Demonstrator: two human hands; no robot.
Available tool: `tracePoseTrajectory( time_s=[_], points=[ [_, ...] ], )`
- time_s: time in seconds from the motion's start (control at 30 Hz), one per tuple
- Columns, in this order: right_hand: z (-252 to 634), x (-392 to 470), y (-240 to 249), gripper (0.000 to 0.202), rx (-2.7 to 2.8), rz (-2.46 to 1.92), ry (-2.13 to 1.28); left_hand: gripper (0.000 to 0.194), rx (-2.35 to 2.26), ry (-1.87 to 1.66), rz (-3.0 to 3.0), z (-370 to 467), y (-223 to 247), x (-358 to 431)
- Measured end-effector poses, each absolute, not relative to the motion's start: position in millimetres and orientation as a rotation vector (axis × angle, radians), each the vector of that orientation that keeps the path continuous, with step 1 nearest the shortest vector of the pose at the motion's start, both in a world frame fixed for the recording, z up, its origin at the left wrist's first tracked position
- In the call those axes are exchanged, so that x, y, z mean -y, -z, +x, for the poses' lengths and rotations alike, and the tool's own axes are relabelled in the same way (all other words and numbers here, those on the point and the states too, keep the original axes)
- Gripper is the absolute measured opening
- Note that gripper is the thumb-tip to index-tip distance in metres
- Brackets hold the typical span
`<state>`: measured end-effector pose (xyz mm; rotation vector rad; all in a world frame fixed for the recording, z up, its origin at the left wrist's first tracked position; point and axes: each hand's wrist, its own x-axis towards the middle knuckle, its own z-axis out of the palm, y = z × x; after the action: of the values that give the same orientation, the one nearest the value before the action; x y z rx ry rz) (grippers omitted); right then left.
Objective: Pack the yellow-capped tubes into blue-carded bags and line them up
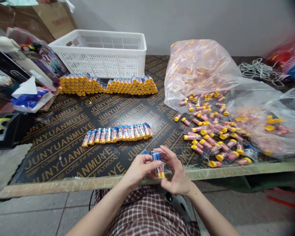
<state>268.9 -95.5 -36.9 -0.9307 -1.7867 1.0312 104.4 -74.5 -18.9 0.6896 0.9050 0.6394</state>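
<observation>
In front of my body, near the table's front edge, a small clear tube [158, 165] with a blue upper end and a yellow cap below is held nearly upright. My left hand [144, 166] pinches it between thumb and fingers. A blue corner [144, 152] of something small sticks up beside those fingers. My right hand [175, 172] curves round the tube's other side, thumb near the yellow cap and fingers by the blue end. Beyond my hands, a row of blue-labelled tubes [119, 133] with yellow caps lies side by side.
A stack of yellow-capped tubes [108, 86] lies before a white plastic crate [100, 54]. Loose red-and-yellow tubes [208, 139] spill from a clear plastic bag [199, 59] at the right. A bundled white cable [260, 70] is at the back right; bottles and packets crowd the left.
</observation>
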Motion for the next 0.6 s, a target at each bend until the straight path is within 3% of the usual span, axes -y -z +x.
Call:
tracePoseTrajectory(
  time_s=[0.43, 0.5, 0.6],
  points=[
    [264, 87, 26, 0.089, 1.911, -0.95, -0.96, 0.033, -0.994, -0.703, 0.714, 98, 16, 73],
    [287, 73, 24, 0.085, 2.041, -1.088, -0.815, 0.035, -1.136, -0.79, 0.791, 81, 17, 62],
    [346, 41, 38, 0.067, 2.077, -1.496, -0.323, 0.037, -1.509, -0.999, 1.0, 34, 16, 35]
  ],
)
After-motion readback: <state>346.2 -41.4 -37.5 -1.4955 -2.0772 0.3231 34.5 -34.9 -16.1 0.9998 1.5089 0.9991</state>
